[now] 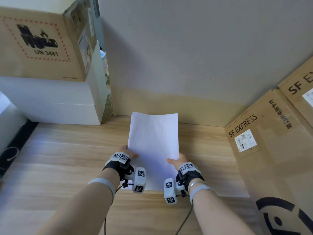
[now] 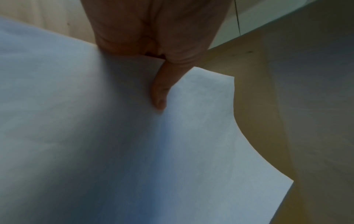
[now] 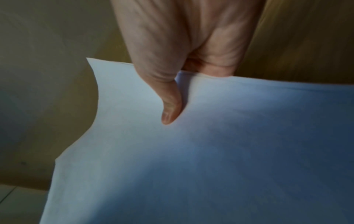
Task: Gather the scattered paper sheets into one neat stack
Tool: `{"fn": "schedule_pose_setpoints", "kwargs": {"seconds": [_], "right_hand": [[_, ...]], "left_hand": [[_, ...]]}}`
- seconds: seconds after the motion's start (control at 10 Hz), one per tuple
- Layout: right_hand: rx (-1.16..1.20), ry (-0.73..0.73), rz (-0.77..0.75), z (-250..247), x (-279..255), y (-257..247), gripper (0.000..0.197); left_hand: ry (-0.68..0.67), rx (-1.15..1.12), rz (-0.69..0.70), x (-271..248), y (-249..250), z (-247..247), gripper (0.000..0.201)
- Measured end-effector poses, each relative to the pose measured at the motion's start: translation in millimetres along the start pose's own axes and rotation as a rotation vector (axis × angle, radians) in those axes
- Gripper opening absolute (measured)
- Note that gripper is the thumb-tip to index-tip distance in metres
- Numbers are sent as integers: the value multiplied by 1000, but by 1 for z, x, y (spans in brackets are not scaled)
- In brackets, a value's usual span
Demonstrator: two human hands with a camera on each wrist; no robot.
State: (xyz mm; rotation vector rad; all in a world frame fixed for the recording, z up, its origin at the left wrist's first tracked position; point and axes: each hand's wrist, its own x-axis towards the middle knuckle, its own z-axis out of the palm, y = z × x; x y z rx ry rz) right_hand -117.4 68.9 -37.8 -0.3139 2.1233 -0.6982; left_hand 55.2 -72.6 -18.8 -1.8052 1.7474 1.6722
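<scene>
Thumbs on top: left hand (image 1: 126, 152) pinches paper stack (image 1: 153, 143) at its 9 o'clock edge, right hand (image 1: 177, 161) at 3, sheets held above desk (image 1: 67, 150). Looks gathered already imo; next prob tap edges square & lay it flat.

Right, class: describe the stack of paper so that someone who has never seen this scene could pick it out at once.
Start at the light wooden table, walled in by cardboard boxes right and left. At its middle, the left hand and right hand each pinch a side edge of the paper stack. It is the only blank white sheaf, held up rather than lying flat.
</scene>
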Motion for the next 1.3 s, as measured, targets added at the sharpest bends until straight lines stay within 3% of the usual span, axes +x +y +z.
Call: {"fn": "schedule_pose_setpoints", "kwargs": {"seconds": [0.3, 0.6, 0.9, 1.1, 1.3], "right_hand": [[-49, -31, 76, 9, 47, 10, 68], [-10, -25, 75, 1, 59, 4, 51], [6, -12, 61, -1, 59, 5, 46], [-8, 14, 57, -15, 51, 1, 53], [3, 50, -72, -23, 32, -11, 28]], "left_hand": [[46, 7, -46, 33, -2, 16, 47], [61, -73, -32, 53, -3, 23, 49], [78, -132, -11, 54, -2, 18, 55], [57, -156, -14, 46, -2, 8, 56], [-7, -69, 42, 20, 4, -8, 48]]}}
